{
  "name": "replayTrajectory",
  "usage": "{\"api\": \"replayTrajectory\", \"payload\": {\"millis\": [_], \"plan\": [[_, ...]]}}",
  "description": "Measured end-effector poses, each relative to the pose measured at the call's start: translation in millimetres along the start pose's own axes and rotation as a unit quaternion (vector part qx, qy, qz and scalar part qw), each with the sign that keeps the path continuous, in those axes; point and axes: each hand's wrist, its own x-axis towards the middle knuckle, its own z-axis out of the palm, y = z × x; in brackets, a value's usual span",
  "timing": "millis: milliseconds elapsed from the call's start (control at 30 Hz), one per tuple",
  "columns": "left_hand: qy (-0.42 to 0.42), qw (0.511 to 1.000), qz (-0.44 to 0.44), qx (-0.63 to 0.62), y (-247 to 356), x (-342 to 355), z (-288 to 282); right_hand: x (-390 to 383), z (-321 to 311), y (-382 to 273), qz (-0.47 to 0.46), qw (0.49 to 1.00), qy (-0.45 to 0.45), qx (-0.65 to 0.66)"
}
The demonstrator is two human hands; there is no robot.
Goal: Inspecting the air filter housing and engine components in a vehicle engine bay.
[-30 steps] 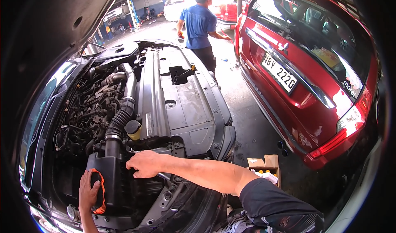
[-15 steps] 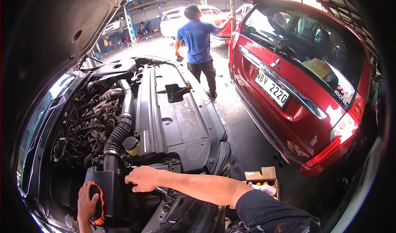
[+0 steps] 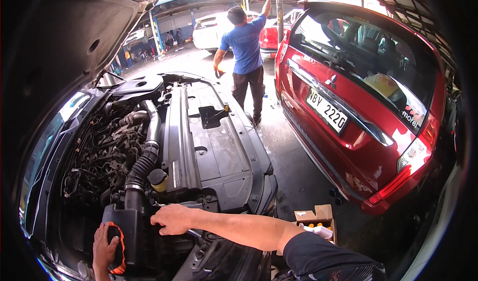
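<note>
My left hand (image 3: 103, 246) rests on the left side of the black plastic engine-bay box (image 3: 130, 226). Under its palm and thumb is a black cloth (image 3: 119, 253) with a wavy orange edge. My right forearm reaches across the front of the car, and my right hand (image 3: 172, 219) is at the right side of that box, fingers bent downward. Whatever those fingers grip, if anything, is hidden. A silvery bar (image 3: 195, 232) shows just below the right wrist. Beyond the hands, a ribbed black air hose (image 3: 143, 164) rises from the box beside a yellowish reservoir with a black cap (image 3: 158, 179).
The raised hood (image 3: 84, 27) overhangs the left. A long black cover (image 3: 216, 146) spans the car's front. An open cardboard box (image 3: 321, 214) with yellow-capped bottles stands at lower right. A red car (image 3: 348, 107) is parked close by. A person in blue (image 3: 246, 47) stands by a post.
The person in blue has raised an arm higher along the post and now reaches a thin red line overhead. My hands have stayed nearly in place.
</note>
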Motion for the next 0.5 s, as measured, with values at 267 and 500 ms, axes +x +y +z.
{"api": "replayTrajectory", "payload": {"millis": [267,500], "plan": [[0.006,1.0,0.006,0.001,-1.7,0.3,0.7,-0.3,0.7,1.4,0.008,1.0,0.009,0.016],[0.013,1.0,0.01,0.002,-5.5,-1.9,1.0,2.3,3.6,0.7,-0.005,1.0,0.01,0.001]]}}
